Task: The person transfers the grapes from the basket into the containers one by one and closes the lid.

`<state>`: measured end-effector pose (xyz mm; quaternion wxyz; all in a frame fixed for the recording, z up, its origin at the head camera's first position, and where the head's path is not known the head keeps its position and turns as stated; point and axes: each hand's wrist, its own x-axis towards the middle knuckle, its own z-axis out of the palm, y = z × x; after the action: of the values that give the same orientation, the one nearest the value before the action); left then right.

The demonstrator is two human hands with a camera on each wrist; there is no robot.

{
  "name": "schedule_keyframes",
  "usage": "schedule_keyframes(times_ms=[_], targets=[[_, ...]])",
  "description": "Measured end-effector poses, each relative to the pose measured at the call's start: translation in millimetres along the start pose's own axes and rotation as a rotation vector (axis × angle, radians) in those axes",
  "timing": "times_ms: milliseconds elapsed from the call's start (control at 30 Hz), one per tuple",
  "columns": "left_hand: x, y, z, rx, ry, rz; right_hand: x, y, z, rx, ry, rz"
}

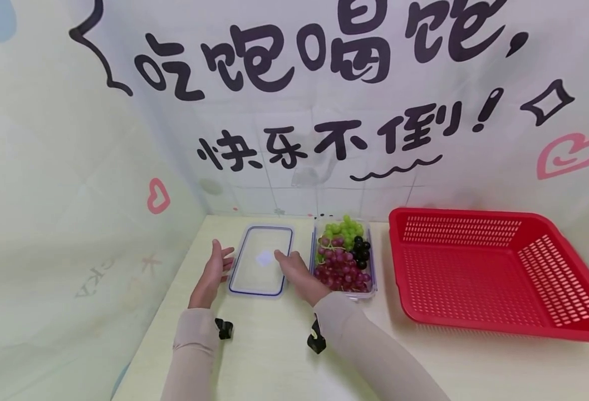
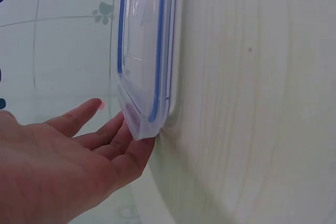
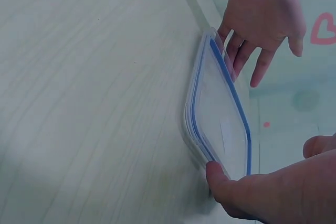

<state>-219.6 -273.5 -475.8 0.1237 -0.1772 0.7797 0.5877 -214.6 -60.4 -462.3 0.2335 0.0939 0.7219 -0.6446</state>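
A clear plastic lid (image 1: 261, 262) with a blue seal lies on the pale table, between the two hands. At its left edge is my left hand (image 1: 214, 274), palm turned inward; in the left wrist view the straight fingers (image 2: 131, 156) touch the lid's corner, thumb apart. My right hand (image 1: 297, 272) is at the opposite edge. In the right wrist view one of its fingers (image 3: 218, 179) touches the lid's rim, while the thumb stands off; its other fingers are hidden. Just right of that hand, a clear box (image 1: 373, 278) holds green, purple and black grapes (image 1: 342, 264).
A large red plastic basket (image 1: 455, 278) stands on the table (image 1: 269, 356) to the right of the grapes. White printed cloth (image 1: 294, 189) hangs behind the table and along its left side. Each wrist wears a small black device (image 1: 223, 328).
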Motion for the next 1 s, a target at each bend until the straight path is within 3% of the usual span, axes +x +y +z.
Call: schedule_keyframes(times_ms=[333,567,767,1000], targets=[[-3.8,-1.8,0.9,-0.005,-0.024,0.009,-2.0,-1.0,2.2,-0.015,0.017,-0.014],[-9.9,-2.5,-3.4,-0.010,-0.059,0.047,-5.5,-5.8,4.8,-0.095,0.035,-0.013],[-15.6,1.6,-7.9,-0.038,-0.066,0.070,-9.1,-9.8,4.1,-0.121,0.055,-0.044],[-21.2,12.5,-12.2,-0.023,-0.034,0.045,-16.7,-16.3,4.4,-0.188,0.062,-0.077]])
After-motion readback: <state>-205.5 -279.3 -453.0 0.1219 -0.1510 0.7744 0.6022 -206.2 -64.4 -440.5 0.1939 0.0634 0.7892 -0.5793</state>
